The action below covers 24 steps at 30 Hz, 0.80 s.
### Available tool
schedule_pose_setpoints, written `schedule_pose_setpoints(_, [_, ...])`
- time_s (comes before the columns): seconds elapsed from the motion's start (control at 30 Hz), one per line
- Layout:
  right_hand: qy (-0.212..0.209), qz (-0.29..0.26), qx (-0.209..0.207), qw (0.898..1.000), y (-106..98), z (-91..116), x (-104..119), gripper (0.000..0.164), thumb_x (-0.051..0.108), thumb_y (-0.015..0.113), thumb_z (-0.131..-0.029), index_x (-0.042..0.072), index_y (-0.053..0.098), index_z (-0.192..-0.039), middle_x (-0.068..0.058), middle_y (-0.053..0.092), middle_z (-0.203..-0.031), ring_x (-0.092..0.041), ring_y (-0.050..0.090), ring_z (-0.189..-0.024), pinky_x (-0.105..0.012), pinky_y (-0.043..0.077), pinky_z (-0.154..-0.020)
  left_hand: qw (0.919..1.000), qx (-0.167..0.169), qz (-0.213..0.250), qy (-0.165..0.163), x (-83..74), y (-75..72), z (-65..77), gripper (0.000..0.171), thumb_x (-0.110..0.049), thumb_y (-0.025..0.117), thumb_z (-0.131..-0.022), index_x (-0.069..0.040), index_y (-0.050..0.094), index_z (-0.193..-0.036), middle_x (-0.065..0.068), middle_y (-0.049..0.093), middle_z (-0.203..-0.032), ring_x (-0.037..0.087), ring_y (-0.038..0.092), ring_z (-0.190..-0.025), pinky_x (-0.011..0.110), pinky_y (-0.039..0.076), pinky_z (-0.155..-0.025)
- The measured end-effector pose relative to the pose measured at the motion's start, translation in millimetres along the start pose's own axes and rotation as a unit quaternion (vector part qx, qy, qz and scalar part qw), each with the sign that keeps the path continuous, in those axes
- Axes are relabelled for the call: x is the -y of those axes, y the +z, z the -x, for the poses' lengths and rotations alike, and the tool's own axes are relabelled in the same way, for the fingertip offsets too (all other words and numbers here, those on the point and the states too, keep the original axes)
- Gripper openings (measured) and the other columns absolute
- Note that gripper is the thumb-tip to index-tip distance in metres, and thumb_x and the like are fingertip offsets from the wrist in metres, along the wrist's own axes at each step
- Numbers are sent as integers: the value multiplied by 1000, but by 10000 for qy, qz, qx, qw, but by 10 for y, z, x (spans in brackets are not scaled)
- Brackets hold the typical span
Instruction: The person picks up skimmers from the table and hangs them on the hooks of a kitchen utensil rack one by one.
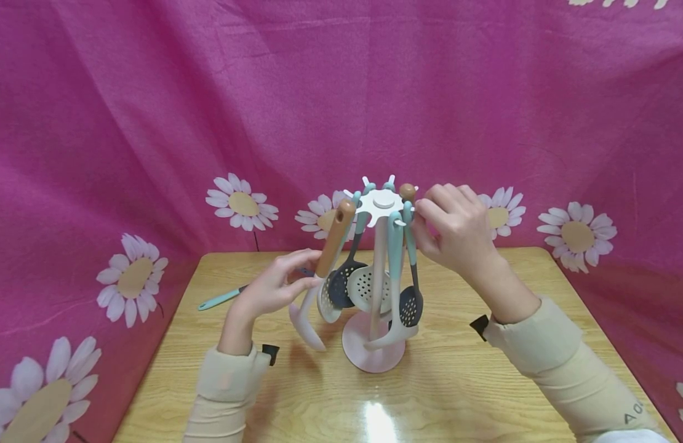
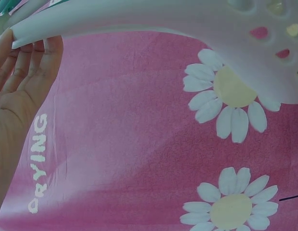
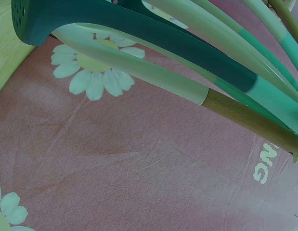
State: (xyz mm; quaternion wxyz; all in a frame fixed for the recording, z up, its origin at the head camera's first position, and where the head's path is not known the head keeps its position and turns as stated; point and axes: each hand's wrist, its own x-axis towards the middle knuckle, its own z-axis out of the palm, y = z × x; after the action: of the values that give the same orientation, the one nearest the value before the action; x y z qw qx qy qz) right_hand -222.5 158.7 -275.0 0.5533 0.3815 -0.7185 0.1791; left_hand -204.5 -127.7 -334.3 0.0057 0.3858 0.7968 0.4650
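In the head view my left hand [image 1: 277, 286] pinches a white slotted utensil with a wooden handle [image 1: 336, 240] low on its handle, beside the rack. Its pale perforated head [image 2: 264, 43] spreads across the left wrist view. A white utensil rack [image 1: 375, 354] with a round base and hooked top stands upright, hung with several utensils. My right hand [image 1: 455, 224] has curled fingers, with its fingertips at the right edge of the rack's top; the exact contact is hidden. Near them hang a wooden-handled utensil [image 1: 408, 192] and a dark skimmer with a turquoise handle [image 1: 411, 304].
On the wooden table [image 1: 447, 394], a turquoise-handled utensil [image 1: 219, 299] lies at the left, partly behind my left hand. A white ladle [image 1: 394, 332] hangs at the rack's front. Pink cloth [image 1: 341, 92] with daisies encloses the table's back and sides.
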Motion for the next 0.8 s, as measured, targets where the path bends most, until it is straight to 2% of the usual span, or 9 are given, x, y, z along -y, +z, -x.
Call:
schedule_pose_setpoints(0.33, [3, -5, -15, 10000, 2, 1, -1, 16, 8, 46, -77, 3, 51, -64, -7, 46, -60, -23, 39, -50, -36, 31, -50, 10000, 49, 11, -78, 35, 30, -37, 41, 5, 60, -82, 6, 51, -122, 17, 58, -113, 25, 58, -95, 32, 50, -76])
schedule_pose_setpoints(0.57, [-2, -23, -16, 10000, 3, -1, -1, 15, 9, 46, -77, 3, 52, -64, -7, 46, -60, -23, 38, -50, -36, 31, -50, 9999, 95, 101, -33, 46, 49, -65, 41, 5, 59, -83, 7, 50, -123, 19, 57, -114, 27, 59, -98, 36, 49, -81])
schedule_pose_setpoints(0.8, [9, -21, -32, 10000, 3, -1, -2, 15, 8, 46, -77, 3, 52, -65, -8, 47, -61, -23, 39, -51, -37, 31, -50, 9993, 190, 227, -217, 50, 62, -86, 42, 2, 59, -84, 6, 48, -125, 19, 56, -119, 29, 57, -104, 40, 48, -85])
